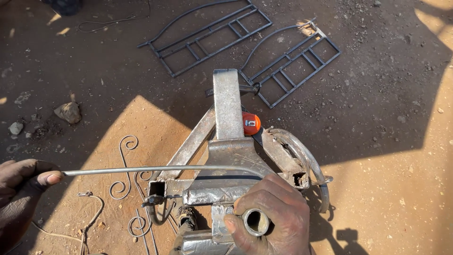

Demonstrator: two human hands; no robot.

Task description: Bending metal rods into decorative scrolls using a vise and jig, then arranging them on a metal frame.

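Gripping a pipe handle (255, 222), the right hand (271, 215) was clenched at the steel bending jig (228, 141). Left hand (21, 189) grasped a thin steel rod (160, 169) crossing the jig; orange tape measure (250, 123) lay on it.

You have two welded bar frames (210, 35) (295, 61) at twelve o'clock, one orange tape measure (250, 123), one thin rod (160, 169), one pipe (255, 222) — and two stones (68, 112) (15, 128) at nine o'clock, three scroll pieces (123, 165) lower left.
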